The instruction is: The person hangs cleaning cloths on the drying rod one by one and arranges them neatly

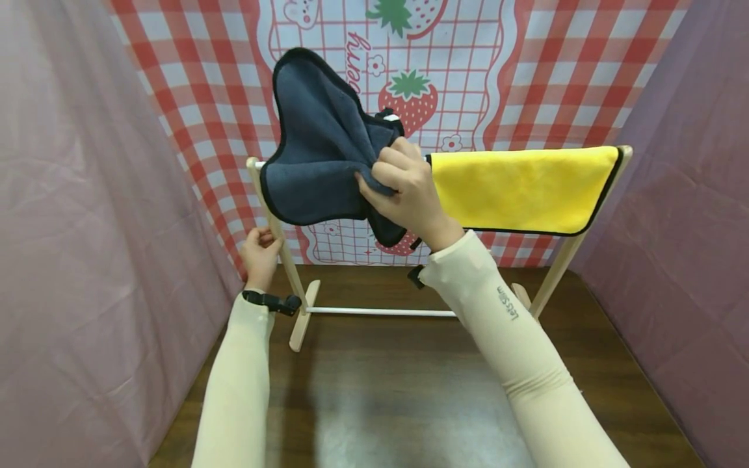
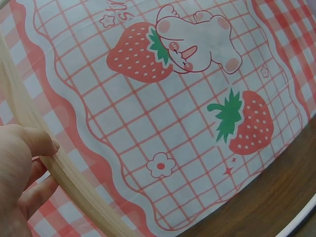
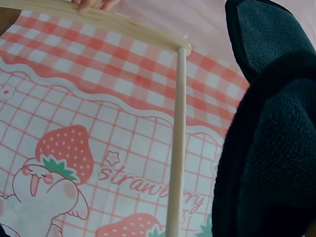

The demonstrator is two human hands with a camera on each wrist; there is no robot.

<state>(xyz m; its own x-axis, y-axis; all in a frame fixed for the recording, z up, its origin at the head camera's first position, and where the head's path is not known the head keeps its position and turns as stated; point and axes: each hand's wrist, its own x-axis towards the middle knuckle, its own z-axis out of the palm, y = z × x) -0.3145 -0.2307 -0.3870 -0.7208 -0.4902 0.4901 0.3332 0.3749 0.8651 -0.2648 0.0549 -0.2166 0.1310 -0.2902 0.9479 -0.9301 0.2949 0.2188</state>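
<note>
The right hand (image 1: 409, 192) has its grip closed on a dark blue cloth (image 1: 318, 159), fingers and thumb pinching a bunched fold near the cloth's right edge. The cloth is lifted in front of the top rail of a wooden drying rack (image 1: 275, 224), its upper corner rising well above the rail and its lower part hanging just below the hand. It has a black stitched border. In the right wrist view the same cloth (image 3: 269, 148) fills the right side, close to the camera, with the rack's pale rail (image 3: 175, 143) running beside it.

The left hand (image 1: 260, 250) grips the rack's left upright, fingers curled round the wood partway down the post. The left wrist view shows the thumb and fingers (image 2: 39, 140) wrapped round that post (image 2: 64, 175).

A yellow cloth (image 1: 517, 188) with a black border hangs over the top rail on the right half of the rack, just beside the right hand. The rack stands on a dark wooden counter (image 1: 398, 390), with a white crossbar (image 1: 380, 312) low between its feet. Behind the rack hangs a red-and-white checked sheet (image 1: 556, 71) printed with strawberries; the wrist views show its strawberries and a cartoon rabbit (image 2: 197, 37). Pink fabric (image 1: 88, 227) lines both sides of the rack. Both arms wear cream sleeves (image 1: 503, 338).
</note>
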